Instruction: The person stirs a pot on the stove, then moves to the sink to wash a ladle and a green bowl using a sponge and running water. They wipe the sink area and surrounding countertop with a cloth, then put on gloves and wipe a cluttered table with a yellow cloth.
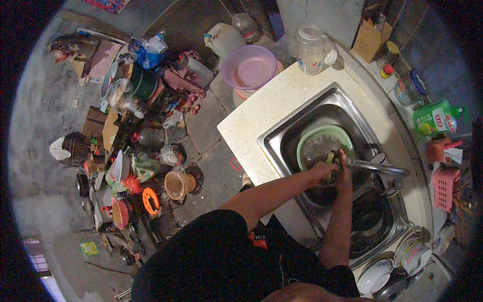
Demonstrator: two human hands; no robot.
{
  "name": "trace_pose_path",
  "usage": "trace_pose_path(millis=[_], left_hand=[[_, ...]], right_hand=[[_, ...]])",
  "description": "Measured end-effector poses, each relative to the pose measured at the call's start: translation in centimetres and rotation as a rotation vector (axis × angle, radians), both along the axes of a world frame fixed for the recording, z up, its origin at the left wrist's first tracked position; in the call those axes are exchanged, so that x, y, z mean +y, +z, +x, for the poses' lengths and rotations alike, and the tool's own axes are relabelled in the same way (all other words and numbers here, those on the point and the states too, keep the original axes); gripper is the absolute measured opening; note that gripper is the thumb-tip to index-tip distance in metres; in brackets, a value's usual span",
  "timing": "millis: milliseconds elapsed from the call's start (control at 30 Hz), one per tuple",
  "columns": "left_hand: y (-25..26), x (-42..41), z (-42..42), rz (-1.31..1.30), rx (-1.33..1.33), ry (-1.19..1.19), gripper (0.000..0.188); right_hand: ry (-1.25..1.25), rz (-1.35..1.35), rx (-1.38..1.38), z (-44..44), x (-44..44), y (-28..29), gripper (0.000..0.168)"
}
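Over a pale green basin in the metal sink, my two hands are close together. My left hand is closed around a small yellowish-green thing, possibly a vegetable; its lower part is hidden by my fingers. Right beside it is my right hand, fingers raised near the same thing; whether it grips anything is unclear. The basin holds cloudy water with a few light specks. A chrome faucet reaches across from the right, its spout end just beside my right hand.
A second sink bowl lies nearer me, with stacked bowls beyond its edge. On the counter stands a plastic jug. A green detergent bottle and jars line the right ledge. Purple basin and clutter occupy the floor leftward.
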State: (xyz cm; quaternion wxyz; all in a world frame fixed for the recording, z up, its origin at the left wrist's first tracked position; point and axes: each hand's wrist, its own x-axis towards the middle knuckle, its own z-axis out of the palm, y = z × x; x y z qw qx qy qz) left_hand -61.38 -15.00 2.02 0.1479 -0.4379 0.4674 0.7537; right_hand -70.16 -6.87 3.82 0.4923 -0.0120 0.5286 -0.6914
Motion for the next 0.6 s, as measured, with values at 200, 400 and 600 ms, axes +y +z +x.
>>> trace_pose_path(millis=[200,400,600], left_hand=[[3.2,2.2,-1.2,1.0,0.221,0.55,0.027],[0.2,0.9,0.8,0.369,0.385,-0.036,0.027],[4.1,-0.8,-2.1,0.047,-0.094,-0.234,0.033]], right_hand=[[-0.103,-0.49,-0.347,-0.7,0.9,-2.5,0.048],[0.149,0.326,0.311,-2.7,-0.6,-2.4,0.037],[0.169,0.325,0.765,-3.9,-1.1,-3.9,0.034]])
